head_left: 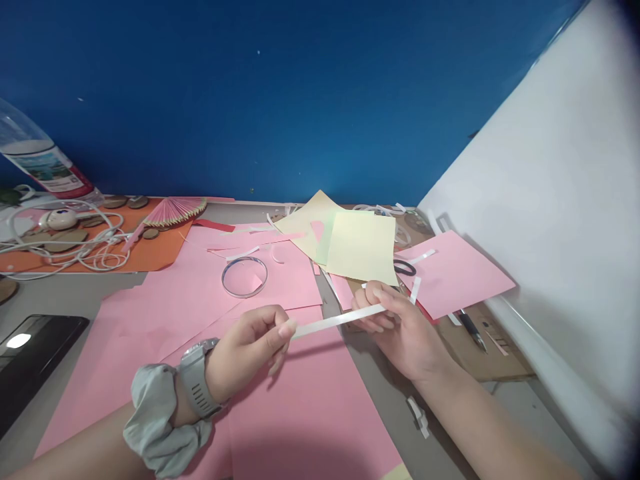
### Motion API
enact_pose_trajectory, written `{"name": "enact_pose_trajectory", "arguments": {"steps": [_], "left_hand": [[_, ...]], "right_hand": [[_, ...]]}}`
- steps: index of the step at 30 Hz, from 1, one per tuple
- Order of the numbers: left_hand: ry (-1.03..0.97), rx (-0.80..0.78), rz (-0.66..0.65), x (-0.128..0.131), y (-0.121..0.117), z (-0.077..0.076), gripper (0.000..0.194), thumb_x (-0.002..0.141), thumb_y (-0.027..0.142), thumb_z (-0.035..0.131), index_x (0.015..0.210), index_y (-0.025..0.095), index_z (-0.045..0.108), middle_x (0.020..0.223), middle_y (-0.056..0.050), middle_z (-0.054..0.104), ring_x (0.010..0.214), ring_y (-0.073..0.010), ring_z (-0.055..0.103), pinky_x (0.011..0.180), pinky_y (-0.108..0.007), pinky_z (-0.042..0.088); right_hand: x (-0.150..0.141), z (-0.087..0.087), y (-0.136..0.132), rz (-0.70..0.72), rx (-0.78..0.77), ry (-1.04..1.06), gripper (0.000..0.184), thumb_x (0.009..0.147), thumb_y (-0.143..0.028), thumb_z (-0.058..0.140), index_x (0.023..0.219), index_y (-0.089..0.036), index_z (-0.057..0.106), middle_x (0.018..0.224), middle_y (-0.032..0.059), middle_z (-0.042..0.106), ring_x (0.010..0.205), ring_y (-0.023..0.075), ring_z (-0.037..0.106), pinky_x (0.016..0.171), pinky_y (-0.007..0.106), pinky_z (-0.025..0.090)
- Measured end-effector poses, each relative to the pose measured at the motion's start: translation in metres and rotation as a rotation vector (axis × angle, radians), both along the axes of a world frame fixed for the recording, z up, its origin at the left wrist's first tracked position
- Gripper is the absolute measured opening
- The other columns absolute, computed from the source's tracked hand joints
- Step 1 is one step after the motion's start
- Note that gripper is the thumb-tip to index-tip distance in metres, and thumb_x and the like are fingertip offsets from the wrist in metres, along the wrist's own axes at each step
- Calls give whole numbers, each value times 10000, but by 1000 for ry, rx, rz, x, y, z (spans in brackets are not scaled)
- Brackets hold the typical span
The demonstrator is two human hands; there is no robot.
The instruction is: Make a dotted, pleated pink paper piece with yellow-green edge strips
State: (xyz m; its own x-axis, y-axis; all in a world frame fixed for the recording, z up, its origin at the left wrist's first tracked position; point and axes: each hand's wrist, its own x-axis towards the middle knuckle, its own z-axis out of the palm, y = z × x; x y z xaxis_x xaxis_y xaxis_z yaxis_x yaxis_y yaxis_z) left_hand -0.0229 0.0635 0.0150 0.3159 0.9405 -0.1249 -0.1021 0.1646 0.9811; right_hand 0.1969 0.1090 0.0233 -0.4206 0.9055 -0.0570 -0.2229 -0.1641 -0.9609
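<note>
A narrow white strip (337, 321) is stretched between my two hands above pink paper (305, 393). My left hand (255, 340) pinches its left end between thumb and fingers; a watch and a grey scrunchie circle that wrist. At the other end, my right hand (395, 323) has its thumb and curled fingers closed on the strip. Beyond my left hand, a thin metal ring (245, 295) lies on the pink sheets. Pale yellow paper (363, 247) rests just past my right hand, and a black scissor handle (405, 267) shows at its edge.
To the left are a black phone (35, 360), tangled white cable (105, 240), a pink folded paper fan (175, 212) and a tilted plastic bottle (47, 163). On the right, a pink sheet (460, 273) and a pen (471, 330) lie on cardboard (500, 363). A blue wall (280, 100) stands behind.
</note>
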Motion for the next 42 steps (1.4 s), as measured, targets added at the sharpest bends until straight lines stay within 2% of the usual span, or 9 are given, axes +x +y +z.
{"name": "enact_pose_trajectory", "arguments": {"steps": [8, 10, 13, 17, 21, 27, 32, 35, 42], "left_hand": [[-25, -11, -135, 4, 2, -1, 316, 901, 423, 473, 728, 161, 500, 606, -8, 591, 486, -113, 577, 511, -253, 447], [8, -2, -155, 6, 1, -2, 277, 928, 360, 422, 752, 159, 494, 649, -21, 611, 523, -115, 588, 531, -250, 442], [135, 50, -188, 7, -2, -5, 238, 951, 271, 340, 803, 159, 489, 659, -26, 623, 565, -119, 576, 574, -257, 448], [404, 218, -233, 8, -9, -7, 254, 962, 208, 276, 848, 168, 499, 689, -10, 615, 642, -124, 552, 671, -267, 448], [575, 380, -214, 8, -13, -8, 279, 960, 174, 268, 792, 186, 491, 743, 4, 593, 706, -125, 526, 706, -259, 414], [577, 370, -169, 10, -13, -7, 239, 962, 176, 265, 859, 193, 480, 742, 14, 579, 701, -123, 513, 692, -246, 411], [594, 332, -187, 8, -14, -6, 256, 963, 184, 251, 850, 191, 481, 783, 2, 578, 736, -130, 526, 726, -270, 417], [585, 313, -180, 7, -14, -7, 253, 967, 193, 244, 874, 193, 480, 769, 8, 570, 716, -128, 524, 715, -271, 418], [603, 308, -175, 9, -15, -5, 248, 956, 175, 265, 831, 197, 478, 774, 5, 564, 728, -134, 516, 715, -278, 405]], "right_hand": [[1, -5, 3, -311, 26, -100, 261, 912, -330, 484, 692, -222, 394, 664, -50, 299, 561, 114, 322, 547, 256, 328], [1, -6, -1, -490, 185, -251, 78, 889, -298, 532, 880, -258, 466, 839, -17, 417, 712, 138, 435, 632, 275, 392], [-4, -6, -11, -647, 707, -571, 323, 860, -199, 532, 1152, -273, 416, 1112, 58, 429, 1022, 215, 464, 863, 381, 418], [-14, -5, -28, -425, 1271, -941, 528, 817, -122, 508, 1317, -214, 367, 1261, 126, 396, 1281, 299, 286, 1094, 515, 164], [-18, -4, -37, -236, 1471, -1057, 724, 820, -162, 477, 1471, -171, 159, 1481, 107, 187, 1399, 295, 24, 1114, 513, -91], [-15, -7, -31, -221, 1325, -1000, 885, 820, -250, 564, 1494, -263, -9, 1546, 91, 21, 1386, 356, 112, 1079, 585, 135], [-11, -7, -23, -45, 1109, -915, 809, 895, -243, 503, 1484, -260, -52, 1255, 144, 494, 1046, 261, 546, 813, 413, 483], [-12, -6, -24, 4, 1075, -1003, 693, 909, -295, 485, 1478, -264, 90, 1013, 91, 575, 843, 230, 573, 712, 386, 482], [-15, 1, -27, -160, 1143, -1068, 198, 900, -365, 492, 952, -225, 622, 1161, 111, 525, 1131, 321, 436, 963, 548, 247]]}}
